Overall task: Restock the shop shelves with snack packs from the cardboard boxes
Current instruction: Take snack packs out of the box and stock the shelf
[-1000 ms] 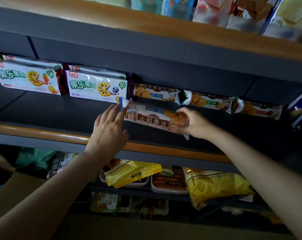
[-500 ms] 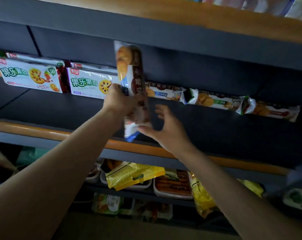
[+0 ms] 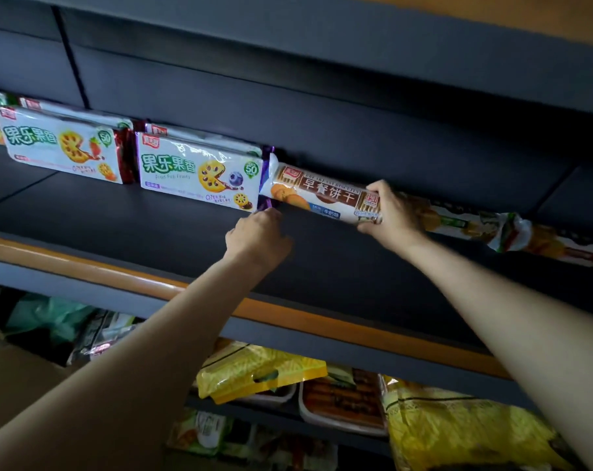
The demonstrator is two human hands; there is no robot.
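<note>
The long biscuit pack (image 3: 325, 198) lay on its side at the back of the dark shelf (image 3: 152, 229), its long axis running along the back wall from left to right and dipping a little toward the right in the head view — printed face turned outward, the lettering upright. Its crimped left end sat just beside the blueberry pack (image 3: 199, 176), touching or nearly touching that pack's purple edge; I could not tell which. The right hand (image 3: 391, 215) gripped the biscuit pack's right end, thumb underneath and fingers curled over the top, covering that end. The left hand (image 3: 257, 237) was below and in front of the pack's left end, fingers curled with the fingertips at the purple lower corner of the blueberry pack; whether it pinched that corner could not be made out. So the pack stretched between the two hands, held by the right one alone. Further right along the back wall, more long packs (image 3: 485, 229) lay end to end in the same line. To the left stood a strawberry pack (image 3: 64, 147), upright on its long edge. An orange rail (image 3: 84, 270) ran along the shelf's front, and below it yellow bags (image 3: 458, 433) sat on a lower shelf — beside a cardboard box (image 3: 16, 379) at the lower left.
</note>
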